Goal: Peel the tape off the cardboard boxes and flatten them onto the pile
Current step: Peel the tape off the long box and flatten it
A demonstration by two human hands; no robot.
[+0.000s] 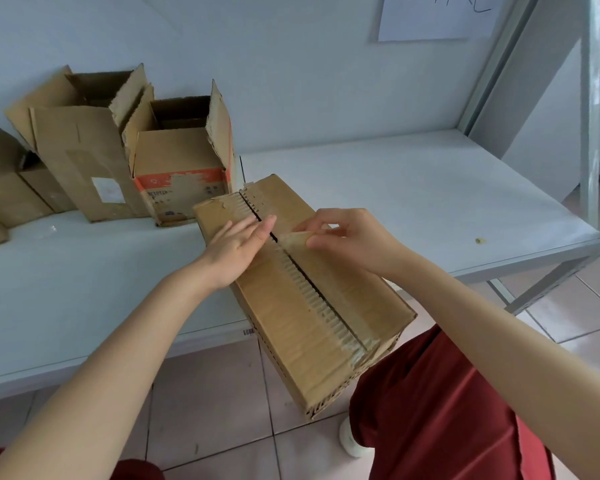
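A long brown cardboard box (291, 306) lies across the white table's front edge, its near end hanging over the floor and my lap. Its top seam runs lengthwise, with torn corrugation showing where tape has come away. My left hand (238, 247) lies flat with straight fingers on the left flap beside the seam. My right hand (347, 237) pinches a lifted strip of clear tape (295, 239) between thumb and fingers, just right of the seam near the box's middle.
Several open cardboard boxes stand at the back left against the wall, among them a tall one (80, 147) and one with an orange band (184, 161). The white table (413, 202) stretches to the right. A metal frame post (589, 116) rises at right.
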